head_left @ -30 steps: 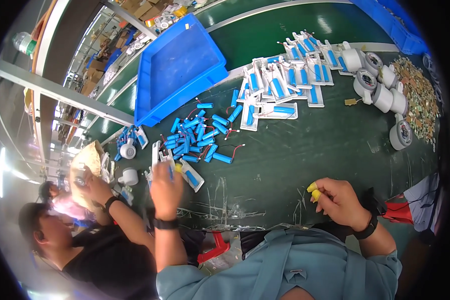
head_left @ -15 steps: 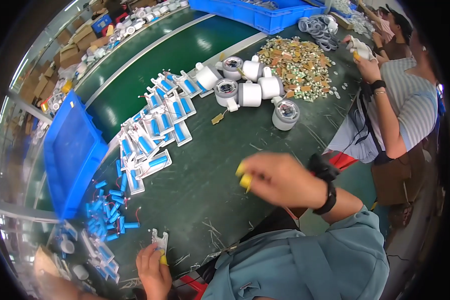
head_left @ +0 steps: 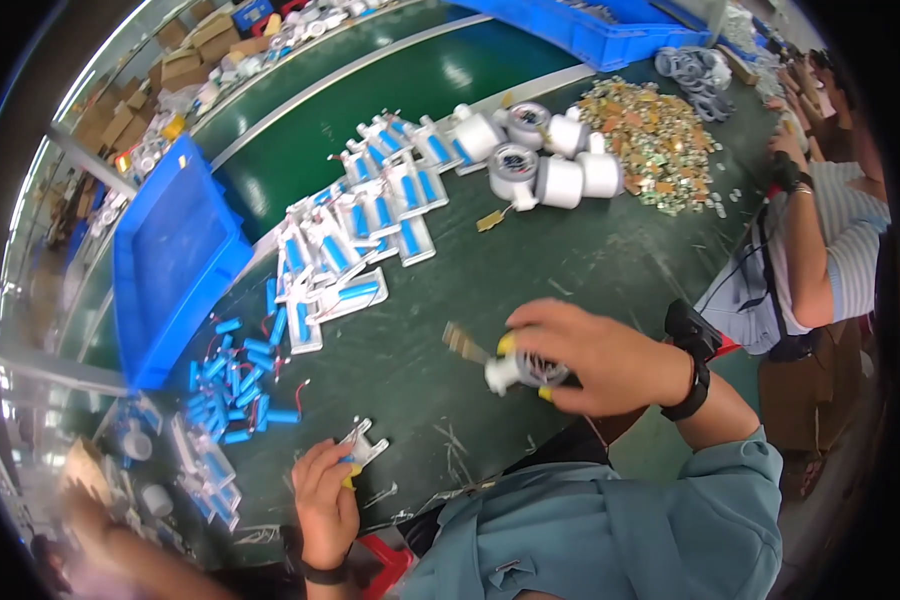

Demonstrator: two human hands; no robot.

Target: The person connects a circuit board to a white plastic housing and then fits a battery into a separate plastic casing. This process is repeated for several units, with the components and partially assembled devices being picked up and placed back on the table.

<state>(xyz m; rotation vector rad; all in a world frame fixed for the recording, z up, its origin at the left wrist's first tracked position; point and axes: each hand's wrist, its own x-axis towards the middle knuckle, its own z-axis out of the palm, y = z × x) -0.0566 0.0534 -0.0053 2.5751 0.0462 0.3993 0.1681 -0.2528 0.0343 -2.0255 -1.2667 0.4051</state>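
Near the front edge of the table, my left hand (head_left: 322, 490) is closed on a white plastic holder (head_left: 370, 446) with notched ends. A bit of blue shows beside its fingers. My right hand (head_left: 610, 365) grips a round white-and-grey housing (head_left: 538, 370) from above, turned so its wired inside faces up. A brown circuit board (head_left: 464, 342) sticks out past the housing's white neck. Yellow covers are on fingertips of both hands. Between the hands and the back lie white holders (head_left: 358, 225) with blue battery cells, and several more white housings (head_left: 560, 182).
Loose blue cells (head_left: 232, 390) lie left, beside a tilted blue bin (head_left: 175, 265). A heap of small circuit boards (head_left: 650, 140), grey rings (head_left: 695, 80) and a blue crate (head_left: 610, 42) are at the back right. A co-worker (head_left: 820, 240) sits right; another person's arm (head_left: 120, 535) reaches in lower left.
My right hand has taken hold of the housing that stood apart at the right and brought it nearer. My left hand has tilted the white holder to the right. The view has shifted.
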